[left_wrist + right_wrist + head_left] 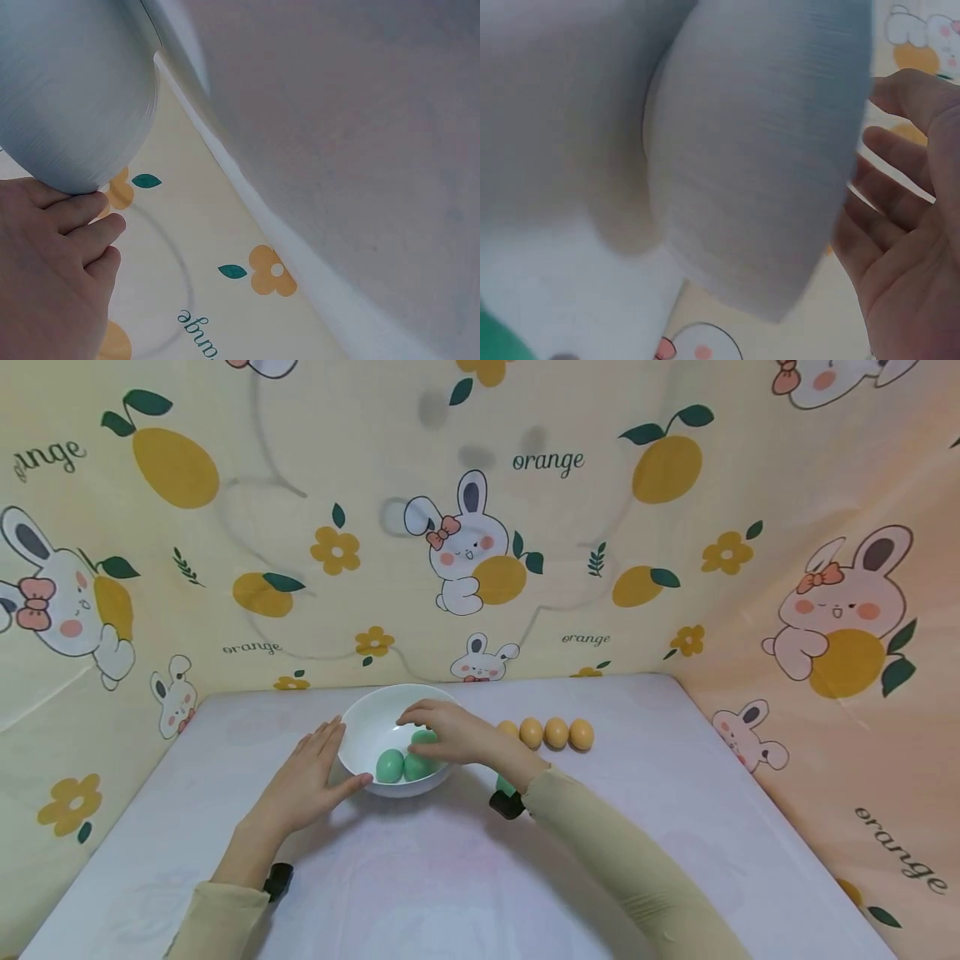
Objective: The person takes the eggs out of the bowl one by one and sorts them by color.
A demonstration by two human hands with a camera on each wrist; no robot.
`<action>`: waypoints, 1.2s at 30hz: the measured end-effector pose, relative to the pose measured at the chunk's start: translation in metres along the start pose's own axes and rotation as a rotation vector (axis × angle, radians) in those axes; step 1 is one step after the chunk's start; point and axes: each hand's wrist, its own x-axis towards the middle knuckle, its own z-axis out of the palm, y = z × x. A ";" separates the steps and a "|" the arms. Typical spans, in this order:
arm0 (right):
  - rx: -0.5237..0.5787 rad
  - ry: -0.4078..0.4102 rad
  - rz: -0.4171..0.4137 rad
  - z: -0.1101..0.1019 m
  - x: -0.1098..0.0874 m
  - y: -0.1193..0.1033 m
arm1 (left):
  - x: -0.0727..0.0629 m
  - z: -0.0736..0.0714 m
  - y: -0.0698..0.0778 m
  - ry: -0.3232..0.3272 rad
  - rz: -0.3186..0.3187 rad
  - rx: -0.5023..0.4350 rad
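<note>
A white bowl [367,727] stands toward the back of the table with green eggs [390,766] lying inside it. My left hand [303,785] rests against the bowl's left side, its fingers fairly straight along the rim and the thumb at the near edge. In the left wrist view, fingertips [94,202] touch the rim from outside. Over the bowl's right side is my right hand [450,732], fingers spread and loosely bent above the eggs. The right wrist view shows this hand [904,217] beyond the rim with no egg between its fingers.
A row of several yellow-orange eggs [556,732] lies right of the bowl, partly behind my right wrist. Another green egg [505,785] sits on the table beneath that wrist. A cloth [570,527] printed with rabbits and oranges hangs behind the white table [420,893].
</note>
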 end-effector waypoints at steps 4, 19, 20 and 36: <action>-0.032 -0.056 0.023 0.009 0.013 -0.002 | 0.000 0.000 0.000 0.002 0.006 0.001; -0.069 -0.175 0.021 0.031 0.038 -0.005 | 0.000 0.000 0.001 0.005 0.017 -0.010; -0.070 -0.178 0.021 0.031 0.039 -0.005 | 0.000 0.000 0.001 0.003 0.016 -0.009; -0.091 -0.173 -0.013 0.038 0.042 -0.008 | -0.001 0.000 0.001 -0.007 -0.002 0.002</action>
